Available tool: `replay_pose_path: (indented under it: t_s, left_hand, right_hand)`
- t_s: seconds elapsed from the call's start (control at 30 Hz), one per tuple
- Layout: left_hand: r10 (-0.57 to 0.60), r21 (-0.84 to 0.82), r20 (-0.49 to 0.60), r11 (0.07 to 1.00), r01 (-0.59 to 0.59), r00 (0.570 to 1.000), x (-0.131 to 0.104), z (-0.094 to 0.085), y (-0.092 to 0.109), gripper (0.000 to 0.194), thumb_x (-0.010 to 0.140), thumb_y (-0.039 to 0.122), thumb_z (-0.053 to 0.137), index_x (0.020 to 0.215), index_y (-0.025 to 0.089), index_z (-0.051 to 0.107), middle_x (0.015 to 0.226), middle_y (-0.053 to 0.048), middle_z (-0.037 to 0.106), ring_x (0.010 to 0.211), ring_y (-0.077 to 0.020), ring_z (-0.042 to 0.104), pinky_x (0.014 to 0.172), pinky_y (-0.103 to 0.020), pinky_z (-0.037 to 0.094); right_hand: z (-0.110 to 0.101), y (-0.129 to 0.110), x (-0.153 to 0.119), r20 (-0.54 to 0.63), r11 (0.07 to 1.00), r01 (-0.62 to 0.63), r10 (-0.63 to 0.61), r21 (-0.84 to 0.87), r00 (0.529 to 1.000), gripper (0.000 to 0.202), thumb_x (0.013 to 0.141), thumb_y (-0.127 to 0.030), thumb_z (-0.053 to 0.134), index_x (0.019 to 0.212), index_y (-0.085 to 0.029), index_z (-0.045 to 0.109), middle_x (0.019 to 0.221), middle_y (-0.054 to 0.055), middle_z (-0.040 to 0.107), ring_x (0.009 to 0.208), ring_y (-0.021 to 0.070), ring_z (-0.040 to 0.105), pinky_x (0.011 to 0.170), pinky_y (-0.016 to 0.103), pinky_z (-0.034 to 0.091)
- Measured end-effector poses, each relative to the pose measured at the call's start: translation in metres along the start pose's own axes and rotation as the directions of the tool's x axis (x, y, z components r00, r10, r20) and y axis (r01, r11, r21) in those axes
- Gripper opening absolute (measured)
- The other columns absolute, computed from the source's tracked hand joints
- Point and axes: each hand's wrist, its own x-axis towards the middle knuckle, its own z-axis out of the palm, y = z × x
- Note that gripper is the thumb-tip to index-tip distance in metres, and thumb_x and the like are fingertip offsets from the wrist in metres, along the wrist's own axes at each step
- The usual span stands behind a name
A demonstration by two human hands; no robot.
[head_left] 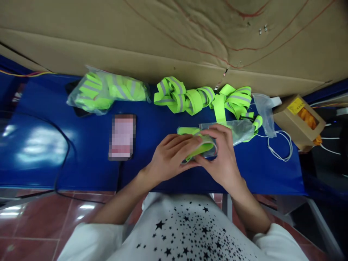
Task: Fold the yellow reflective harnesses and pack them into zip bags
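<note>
Near the front middle of the blue table, my left hand (172,156) is closed round a rolled neon-yellow reflective strap (201,149). Clear plastic shows around the strap. My right hand (221,156) grips the opposite side of the same plastic, its thumb below and fingers above. A clear plastic bag (240,131) extends to the right behind my right hand. Just beyond my hands lie loose coils of neon strap with grey stripes (194,101), and more loops (239,99) sit to their right.
Filled plastic bags of neon straps (100,90) lie at the back left. A phone (122,137) rests left of my hands on the blue table (89,145). A white cable (289,145), an empty-looking bag (263,112) and a cardboard box (301,121) are at right. Cardboard (136,43) stands behind.
</note>
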Motion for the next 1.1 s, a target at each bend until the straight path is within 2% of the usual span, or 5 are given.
replay_pose_path:
  t_s: [0.23, 0.4, 0.5, 0.87, 1.1]
  left_hand:
    - [-0.093, -0.148, 0.078, 0.984, 0.103, 0.993, 0.005, -0.009, 0.007, 0.104, 0.063, 0.045, 0.099, 0.155, 0.033, 0.051, 0.145, -0.011, 0.066, 0.133, -0.0358, 0.062, 0.114, -0.049, 0.047]
    - [-0.066, -0.173, 0.053, 0.982, 0.074, 0.996, 0.012, -0.018, 0.003, 0.064, 0.081, 0.032, 0.087, 0.142, 0.032, 0.065, 0.136, -0.009, 0.072, 0.131, -0.0316, 0.064, 0.114, -0.048, 0.048]
    - [-0.05, -0.226, -0.023, 0.973, 0.044, 0.998, 0.016, -0.017, 0.001, 0.055, 0.083, 0.03, 0.086, 0.136, 0.03, 0.07, 0.132, -0.01, 0.073, 0.129, -0.0292, 0.065, 0.111, -0.044, 0.052]
    - [-0.142, -0.34, 0.073, 0.927, 0.159, 0.987, 0.032, -0.007, 0.005, 0.047, 0.081, 0.02, 0.083, 0.127, 0.028, 0.075, 0.13, -0.007, 0.076, 0.122, -0.0266, 0.072, 0.108, -0.04, 0.055]
    - [-0.213, -0.517, -0.018, 0.838, 0.173, 0.977, 0.039, -0.018, 0.005, 0.026, 0.087, 0.02, 0.078, 0.112, 0.024, 0.083, 0.114, -0.01, 0.081, 0.117, -0.0303, 0.074, 0.104, -0.042, 0.057]
  right_hand:
    - [-0.017, -0.003, 0.016, 0.028, 1.0, 0.006, -0.006, 0.002, 1.0, 0.038, 0.085, -0.016, 0.076, 0.116, -0.026, 0.057, 0.116, 0.005, 0.061, 0.105, 0.0212, 0.066, 0.086, 0.038, 0.06]
    - [-0.037, -0.022, 0.008, 0.033, 0.951, 0.271, -0.27, -0.149, 0.962, 0.036, 0.093, -0.026, 0.075, 0.125, -0.027, 0.058, 0.126, 0.01, 0.062, 0.124, 0.0274, 0.061, 0.103, 0.047, 0.052]
    - [-0.044, -0.03, 0.002, 0.225, 0.838, 0.451, -0.397, -0.306, 0.89, 0.034, 0.098, -0.033, 0.07, 0.128, -0.02, 0.06, 0.126, 0.01, 0.069, 0.121, 0.0285, 0.062, 0.103, 0.049, 0.044]
    - [-0.035, -0.038, 0.028, 0.561, 0.799, 0.547, -0.342, -0.248, 0.754, 0.029, 0.104, -0.03, 0.059, 0.13, -0.018, 0.063, 0.124, 0.007, 0.074, 0.112, 0.0249, 0.065, 0.095, 0.042, 0.046]
    - [-0.085, -0.041, 0.047, 0.441, 0.792, 0.449, -0.257, -0.414, 0.86, 0.016, 0.104, -0.028, 0.059, 0.117, -0.029, 0.067, 0.103, 0.003, 0.077, 0.092, 0.0256, 0.064, 0.08, 0.042, 0.042]
